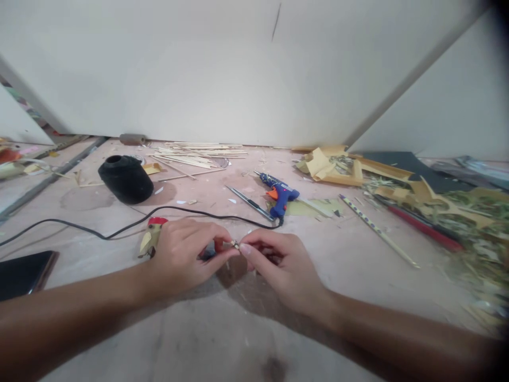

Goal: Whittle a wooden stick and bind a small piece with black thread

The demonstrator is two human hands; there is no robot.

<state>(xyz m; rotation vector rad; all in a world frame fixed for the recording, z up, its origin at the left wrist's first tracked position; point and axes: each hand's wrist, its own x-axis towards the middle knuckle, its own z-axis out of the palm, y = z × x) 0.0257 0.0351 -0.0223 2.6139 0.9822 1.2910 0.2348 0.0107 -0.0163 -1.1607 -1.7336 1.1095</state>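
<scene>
Between the fingertips of both hands is a tiny pale and dark piece point(235, 244), too small to name. My left hand point(186, 246) pinches it from the left, thumb against index finger. From the right, my right hand point(278, 254) pinches the same piece, its other fingers curled under. Beside my left hand is a small cream figure with a red top point(151, 239), partly hidden by that hand. A blue glue gun point(280, 196) with an orange trigger lies just beyond my right hand, and a slim craft knife point(250, 202) lies alongside it.
A black cable point(191, 211) crosses the surface from the glue gun to the left. Thin wooden sticks point(194, 154) lie by the wall. A black rounded object point(125, 179) and a phone point(27, 273) are at left. Right are a pencil point(377, 231) and cardboard scraps point(330, 167).
</scene>
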